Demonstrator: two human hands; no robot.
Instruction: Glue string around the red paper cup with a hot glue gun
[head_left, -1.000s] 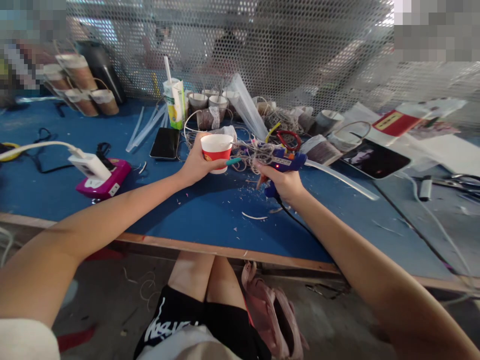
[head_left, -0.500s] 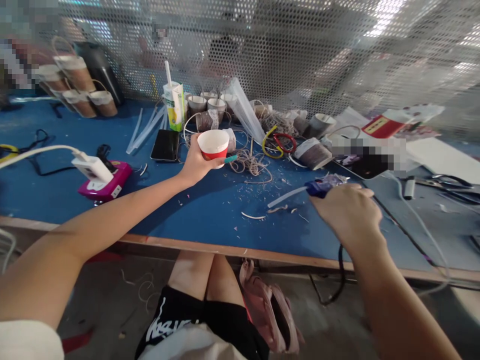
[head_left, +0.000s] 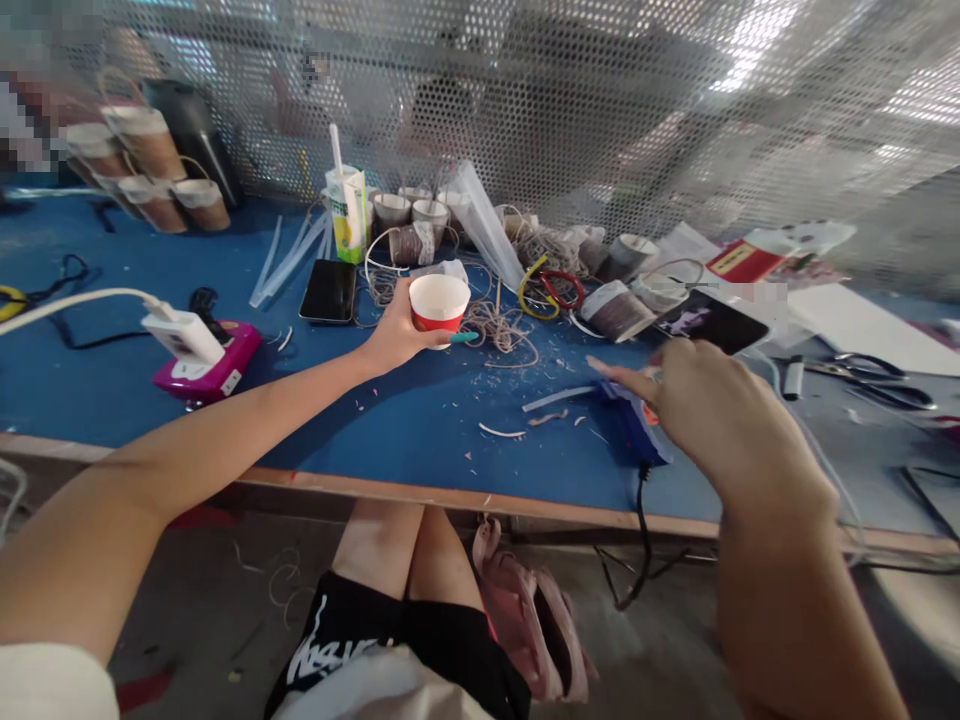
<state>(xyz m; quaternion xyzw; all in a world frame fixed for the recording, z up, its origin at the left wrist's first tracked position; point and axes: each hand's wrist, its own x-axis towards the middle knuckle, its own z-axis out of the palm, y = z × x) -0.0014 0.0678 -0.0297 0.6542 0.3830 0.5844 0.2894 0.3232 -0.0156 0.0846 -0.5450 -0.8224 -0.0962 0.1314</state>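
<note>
My left hand (head_left: 397, 328) is closed around a white paper cup (head_left: 437, 318) with a red band, held upright, its open mouth facing up. The thumb, with a long teal nail, lies along the cup's front. To the right, a blue glue gun (head_left: 628, 422) lies on the table, with a translucent glue stick (head_left: 559, 398) poking out toward the left and a black cord running over the table edge. My right hand (head_left: 701, 405) is over the gun's right side, index finger stretched out to the left. Its other fingers are mostly hidden.
Behind the cup are several brown-wrapped cups (head_left: 411, 243), tangled twine (head_left: 499, 330), glue sticks (head_left: 484, 225), a drink carton (head_left: 346, 215) and a phone (head_left: 328, 291). A pink power strip (head_left: 206, 375) stands left; scissors (head_left: 870, 370) lie right. Scraps litter the blue table (head_left: 390, 430).
My right hand has loosened from the glue gun, which now lies turned with its handle toward me. The cup in my left hand has shifted slightly right and nearer.
</note>
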